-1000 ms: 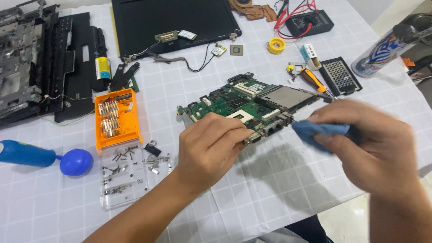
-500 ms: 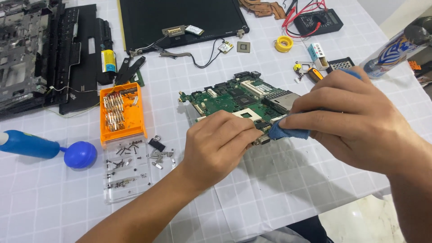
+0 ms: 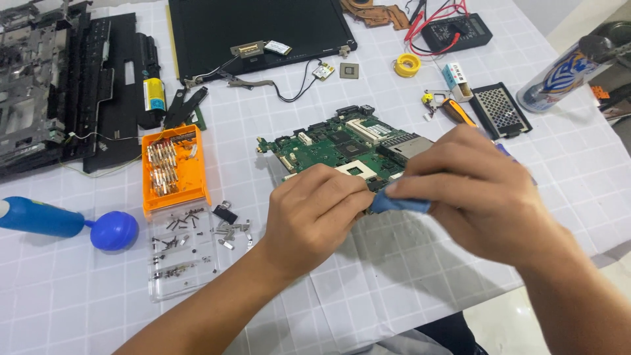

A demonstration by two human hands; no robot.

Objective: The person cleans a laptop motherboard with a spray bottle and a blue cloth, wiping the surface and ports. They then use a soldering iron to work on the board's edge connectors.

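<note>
Left hand point(image 3: 314, 213) grips green circuit board point(image 3: 342, 146) edge | right hand point(image 3: 476, 190) pinches blue tool point(image 3: 397, 204) beside it

Orange bit case point(image 3: 174, 169) and clear screw tray point(image 3: 184, 253) noted at left; blue blower point(image 3: 113, 230) beside; multimeter point(image 3: 457, 31) seen far back.

We are at an electronics repair bench, most likely a small laptop workshop: a white gridded tabletop point(image 3: 407, 276) is strewn with a bare green motherboard point(image 3: 342, 146), a detached black screen panel point(image 3: 263, 29) and a stripped laptop chassis point(image 3: 46, 85). Around these we see the trade's tools: an orange screwdriver bit case point(image 3: 172, 167), a clear tray of sorted screws point(image 3: 184, 253), a blue air blower point(image 3: 66, 223), a multimeter point(image 3: 457, 29) with red leads, and a yellow solder spool point(image 3: 407, 64).
</note>
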